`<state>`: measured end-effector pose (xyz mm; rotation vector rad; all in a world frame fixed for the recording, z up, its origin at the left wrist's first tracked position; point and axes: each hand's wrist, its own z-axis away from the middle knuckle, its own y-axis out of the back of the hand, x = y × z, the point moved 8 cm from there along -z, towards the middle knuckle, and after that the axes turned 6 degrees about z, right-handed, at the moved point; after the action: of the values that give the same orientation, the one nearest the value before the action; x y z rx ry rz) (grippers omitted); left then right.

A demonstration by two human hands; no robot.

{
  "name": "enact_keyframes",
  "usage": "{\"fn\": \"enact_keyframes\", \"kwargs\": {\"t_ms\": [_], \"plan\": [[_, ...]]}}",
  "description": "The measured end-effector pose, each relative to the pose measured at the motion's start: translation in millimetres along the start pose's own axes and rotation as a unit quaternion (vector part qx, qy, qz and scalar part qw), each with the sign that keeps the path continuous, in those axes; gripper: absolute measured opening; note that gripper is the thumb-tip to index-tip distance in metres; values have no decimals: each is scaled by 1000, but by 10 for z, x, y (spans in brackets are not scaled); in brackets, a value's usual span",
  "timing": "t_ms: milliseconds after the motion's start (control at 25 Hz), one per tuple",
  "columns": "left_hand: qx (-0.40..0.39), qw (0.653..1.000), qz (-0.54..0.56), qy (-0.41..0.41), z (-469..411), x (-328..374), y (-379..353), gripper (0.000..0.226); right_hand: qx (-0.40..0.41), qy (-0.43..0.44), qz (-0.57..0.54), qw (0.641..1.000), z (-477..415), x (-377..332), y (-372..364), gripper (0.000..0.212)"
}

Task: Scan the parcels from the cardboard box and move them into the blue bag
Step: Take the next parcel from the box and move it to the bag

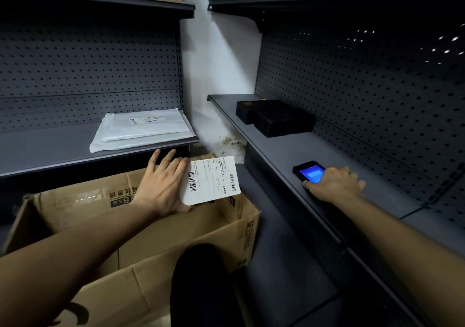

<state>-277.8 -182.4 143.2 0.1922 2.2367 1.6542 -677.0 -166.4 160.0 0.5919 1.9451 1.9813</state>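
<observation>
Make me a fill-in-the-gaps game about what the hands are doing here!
1. The left hand holds a white parcel over the brown ____ box.
2. The right hand grips a phone whose screen glows ____.
3. The two small boxes on the right shelf are ____.
4. The flat white bags lie on the ____ shelf.

Missing words: cardboard, blue, black, left.

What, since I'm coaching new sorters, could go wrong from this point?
The left hand holds the parcel by one edge only, above the cardboard box; it might slip back in unscanned. The scanner lies near the shelf's front edge under the right hand; a clumsy pickup could knock it off. No blue bag is in view, so the drop-off may mean turning away.
</observation>
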Motion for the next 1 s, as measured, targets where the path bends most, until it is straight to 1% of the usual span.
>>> {"fn": "enact_keyframes", "kwargs": {"t_ms": [200,240,280,320,360,400,440,520,560,640,720,800,880,1000], "plan": [[10,1000,22,-14,12,55,74,129,-36,-16,-14,999,-39,47,-150,85],[12,999,26,-15,6,59,94,129,-31,-12,-1,999,-30,33,-138,84],[14,999,27,-16,3,62,111,129,-8,3,18,1000,-10,-10,-94,84],[15,999,28,-18,0,65,129,130,33,36,28,998,25,-98,-18,84],[16,999,28,-20,-5,66,148,131,83,91,18,992,78,-246,65,85],[17,999,28,-21,-7,67,168,132,125,166,-13,978,164,-435,132,88],[17,999,28,-22,-6,65,189,134,148,249,-44,956,282,-651,178,98],[18,999,23,-25,5,58,231,135,148,390,-52,907,559,-1078,199,124],[19,999,20,-28,19,48,256,134,143,432,-42,889,676,-1256,187,133],[25,999,16,-39,73,30,308,132,147,470,-32,870,822,-1520,154,142],[36,997,24,-56,149,31,365,129,157,481,-31,862,897,-1667,124,138],[39,997,30,-62,240,-8,421,127,169,488,-62,854,973,-1768,157,126],[35,998,25,-55,322,-85,458,126,170,498,-109,843,1057,-1859,220,112],[23,999,15,-31,475,-276,502,126,166,523,-122,827,1198,-2065,288,107]]}}
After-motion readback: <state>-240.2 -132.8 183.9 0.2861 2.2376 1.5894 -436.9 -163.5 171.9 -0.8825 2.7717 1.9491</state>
